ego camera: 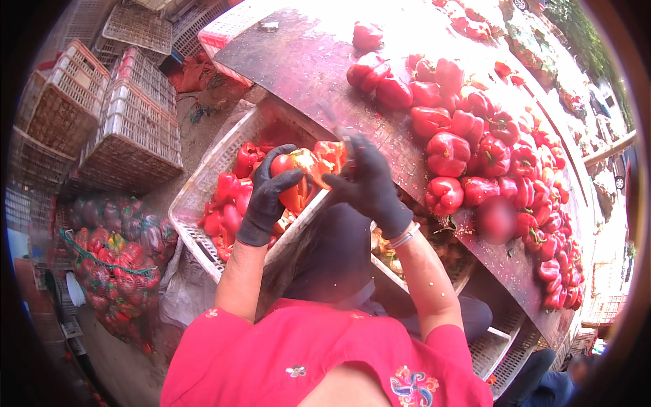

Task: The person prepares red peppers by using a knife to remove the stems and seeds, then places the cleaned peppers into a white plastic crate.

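Observation:
My left hand (269, 191), in a black glove, grips a cut-open red bell pepper (294, 180), its orange inner flesh and pale core showing. Close beside it on the right is my gloved right hand (368, 180), closed around a blurred knife (330, 116) whose thin blade points up and away from me. An open pepper piece (329, 154) lies between the two hands; which one bears it I cannot tell. Beneath them a white plastic crate (190, 191) contains several red pepper pieces (231, 196), partly hidden by my left hand and forearm.
A tabletop (305, 61) to the right bears a heap of whole red peppers (447, 152). Below its edge, a second crate (389, 272) contains pepper scraps. At left are stacked crates (135, 137) and a full net sack of peppers (119, 264). Another person's leg (529, 379) shows lower right.

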Demonstrator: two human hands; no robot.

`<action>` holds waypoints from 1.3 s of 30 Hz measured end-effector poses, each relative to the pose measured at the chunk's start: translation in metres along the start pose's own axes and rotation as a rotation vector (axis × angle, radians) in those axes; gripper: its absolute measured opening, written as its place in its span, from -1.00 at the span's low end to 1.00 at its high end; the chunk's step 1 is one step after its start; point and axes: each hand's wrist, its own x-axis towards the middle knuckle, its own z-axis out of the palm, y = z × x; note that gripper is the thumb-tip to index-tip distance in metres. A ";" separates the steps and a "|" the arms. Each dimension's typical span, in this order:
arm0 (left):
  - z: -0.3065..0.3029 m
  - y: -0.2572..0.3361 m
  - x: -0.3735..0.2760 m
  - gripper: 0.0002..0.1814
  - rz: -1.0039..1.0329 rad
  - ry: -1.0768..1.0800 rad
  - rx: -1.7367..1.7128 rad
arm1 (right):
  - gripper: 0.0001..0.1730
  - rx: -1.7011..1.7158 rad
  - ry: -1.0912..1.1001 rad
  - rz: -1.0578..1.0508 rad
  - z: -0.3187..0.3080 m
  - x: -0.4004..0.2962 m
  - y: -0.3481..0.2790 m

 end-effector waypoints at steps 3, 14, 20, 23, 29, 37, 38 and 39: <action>0.006 0.002 -0.005 -0.46 0.048 -0.042 0.121 | -0.26 -0.068 -0.221 -0.311 0.042 0.012 0.015; -0.031 0.005 -0.016 -0.46 -0.064 0.036 -0.049 | -0.90 1.112 0.180 0.929 0.085 0.023 0.039; -0.044 0.035 -0.008 -0.37 0.089 0.090 0.117 | -0.80 0.623 0.393 0.471 0.019 0.016 0.044; -0.058 0.001 0.024 -0.22 0.372 0.084 1.089 | -0.76 0.576 0.520 0.586 -0.009 -0.016 0.043; 0.016 -0.051 0.040 -0.31 0.338 -0.062 1.100 | -0.65 0.234 0.395 0.755 -0.073 -0.165 0.052; 0.197 -0.147 0.052 -0.14 0.269 -0.549 1.281 | -0.65 0.258 0.932 0.805 -0.119 -0.203 0.066; 0.208 -0.157 0.055 -0.13 0.113 -0.546 1.237 | -0.66 0.247 0.936 0.824 -0.123 -0.197 0.072; 0.210 -0.169 0.062 -0.14 0.071 -0.487 1.231 | -0.67 0.249 0.930 0.840 -0.126 -0.189 0.081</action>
